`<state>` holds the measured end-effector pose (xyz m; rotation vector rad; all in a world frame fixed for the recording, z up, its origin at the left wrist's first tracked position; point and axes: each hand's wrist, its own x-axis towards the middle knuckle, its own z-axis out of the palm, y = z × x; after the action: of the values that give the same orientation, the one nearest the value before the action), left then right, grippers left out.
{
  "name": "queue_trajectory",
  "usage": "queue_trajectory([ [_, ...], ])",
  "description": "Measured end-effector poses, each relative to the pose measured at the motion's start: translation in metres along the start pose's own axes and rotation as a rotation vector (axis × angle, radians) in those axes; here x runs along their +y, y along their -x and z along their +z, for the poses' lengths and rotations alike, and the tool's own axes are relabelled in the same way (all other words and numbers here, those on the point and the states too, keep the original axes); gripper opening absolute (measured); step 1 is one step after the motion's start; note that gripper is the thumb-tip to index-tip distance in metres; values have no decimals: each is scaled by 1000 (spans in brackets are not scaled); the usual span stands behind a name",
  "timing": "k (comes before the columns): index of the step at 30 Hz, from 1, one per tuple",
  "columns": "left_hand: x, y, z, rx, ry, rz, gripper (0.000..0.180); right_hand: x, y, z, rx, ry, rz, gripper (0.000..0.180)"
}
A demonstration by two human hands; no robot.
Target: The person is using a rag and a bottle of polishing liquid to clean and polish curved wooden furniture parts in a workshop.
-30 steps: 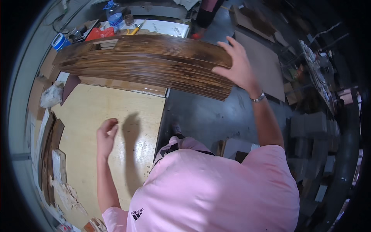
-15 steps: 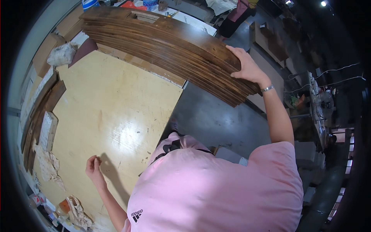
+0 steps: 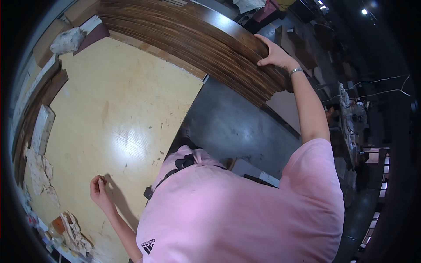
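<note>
A stack of long, dark brown wooden boards point(image 3: 197, 48) lies across the far side of the worktable point(image 3: 127, 92), its right end jutting past the table edge. My right hand point(image 3: 277, 56) grips the top board point(image 3: 223, 22) near that right end, thumb on the near side and fingers over the far edge. Lower left, my left hand point(image 3: 100, 190) is held above the pale tabletop, fingers curled and pinched together. Whatever is between its fingertips, if anything, is too small to make out.
Along the table's left side lie brown wood strips point(image 3: 39, 103), a white block point(image 3: 43, 129) and a crumpled cloth point(image 3: 40, 171). A bottle point(image 3: 58, 224) and more cloth sit lower left. Grey floor point(image 3: 223, 118) shows right of the table. Another person point(image 3: 265, 13) is at the far top.
The view has shifted, so the board stack and table sit higher and slightly left. My right hand stays on the top board's end; my left hand remains pinched over the table.
</note>
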<state>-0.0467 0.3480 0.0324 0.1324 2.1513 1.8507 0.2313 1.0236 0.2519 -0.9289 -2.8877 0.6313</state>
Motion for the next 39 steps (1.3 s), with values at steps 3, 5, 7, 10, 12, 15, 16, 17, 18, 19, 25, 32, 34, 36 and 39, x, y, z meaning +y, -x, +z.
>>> queue_trajectory([
  [3,-1,9,-2,-4,-10,-8,15,4,-3,-2,-15,-12,7,102],
  [5,-4,14,-6,-21,-14,-10,15,8,-2,-2,19,-72,-17,102],
  [7,-7,20,-13,-31,-25,-17,15,3,0,-1,8,-86,0,102],
  [10,-8,31,-27,-23,-96,-19,15,-7,-4,0,-7,-88,2,102],
  [12,0,39,-30,36,-121,-3,15,6,-6,3,-3,-56,-37,101],
  [15,2,60,-38,136,-209,3,14,-13,-6,8,-62,-225,0,98],
  [16,-8,66,-44,185,-216,11,14,-28,-2,11,-86,-286,-25,94],
  [17,-6,67,-39,238,-232,17,15,-13,1,7,-71,-193,-124,93],
  [18,-7,71,-40,307,-175,5,15,5,5,3,-77,-268,-156,93],
  [19,-6,80,-44,376,-91,-31,15,-1,11,-2,-129,-268,-164,92],
  [25,-25,119,-73,651,-12,-12,12,9,32,2,-139,-254,-281,93],
  [32,-39,121,-156,875,-278,-67,15,-42,1,14,150,-5,-516,67],
  [34,-46,113,-182,900,-423,-65,17,-90,2,32,57,-4,-571,56],
  [36,-46,111,-200,918,-570,-77,19,-137,13,52,-56,29,-607,47],
  [39,-29,102,-223,909,-728,-105,21,-193,27,80,-209,11,-625,42],
])
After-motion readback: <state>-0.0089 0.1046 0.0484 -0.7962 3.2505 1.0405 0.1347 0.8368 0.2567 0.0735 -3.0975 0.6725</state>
